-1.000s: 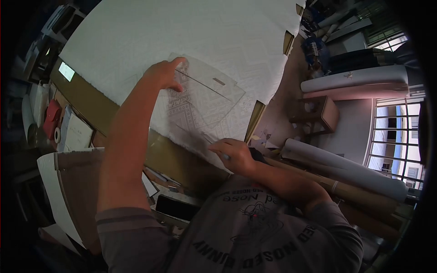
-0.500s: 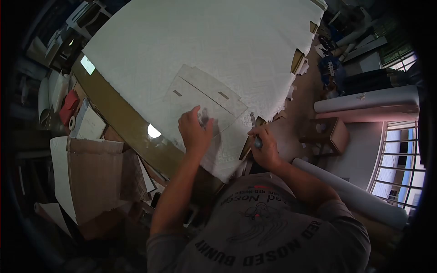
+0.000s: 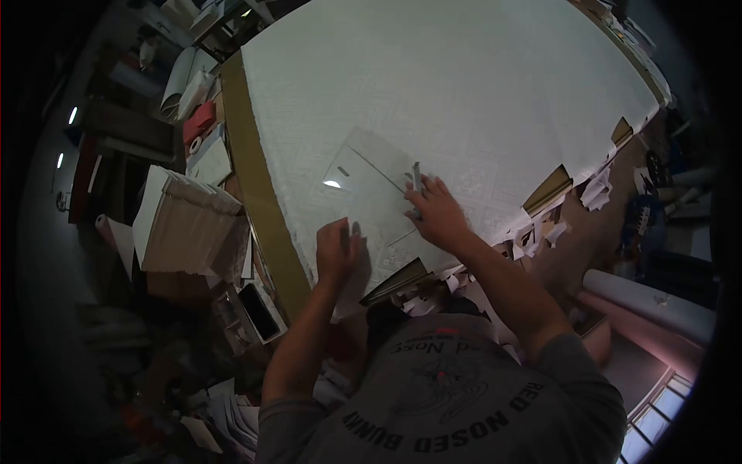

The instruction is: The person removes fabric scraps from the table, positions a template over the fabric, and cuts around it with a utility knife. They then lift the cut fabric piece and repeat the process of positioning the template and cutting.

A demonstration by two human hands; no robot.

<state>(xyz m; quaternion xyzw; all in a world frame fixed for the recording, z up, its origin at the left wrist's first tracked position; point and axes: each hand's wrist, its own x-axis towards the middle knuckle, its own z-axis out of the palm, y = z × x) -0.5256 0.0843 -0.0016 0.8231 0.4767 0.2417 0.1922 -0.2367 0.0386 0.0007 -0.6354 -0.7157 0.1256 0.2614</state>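
Note:
A large white sheet with a faint embossed pattern covers the work table. On it lies a clear flat template with a long slit and a small slot. My right hand is closed around a slim metal tool that looks like a utility knife, its narrow end pointing away from me over the template's right part. My left hand hovers or rests near the template's near left side, fingers curled. Something greyish shows by its fingertips, too dim to name.
A brown table border runs along the left. Beyond it stand a stack of sheets, a red item and a dark rectangular object. Torn paper scraps hang at the right edge, with large rolls farther right.
My right hand and the tool have moved from beside the template to over its right part. My left hand has drawn back toward me and curled more. The view has turned.

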